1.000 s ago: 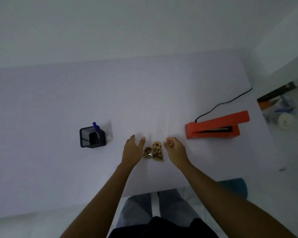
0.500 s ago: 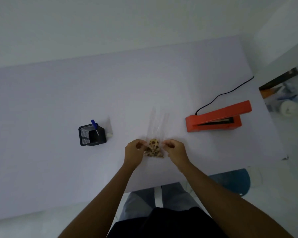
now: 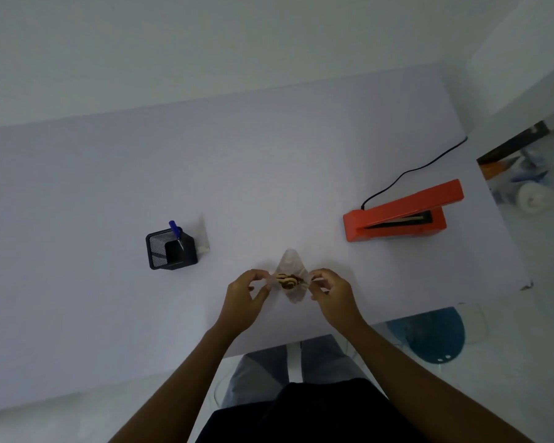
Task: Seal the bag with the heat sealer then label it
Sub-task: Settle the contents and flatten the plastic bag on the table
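Head view: I see left hand (image 3: 242, 300) and right hand (image 3: 335, 297) pinching opposite edges of clear bag (image 3: 291, 279), lifted over table (image 3: 109, 187) near front edge. Heat sealer (image 3: 400, 212) lies ahead-right, long axis left-right, arm raised; right hand nearer, I judge.

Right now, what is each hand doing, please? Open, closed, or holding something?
Left hand: closed, pinching the left edge of the bag.
Right hand: closed, pinching the bag's right edge.
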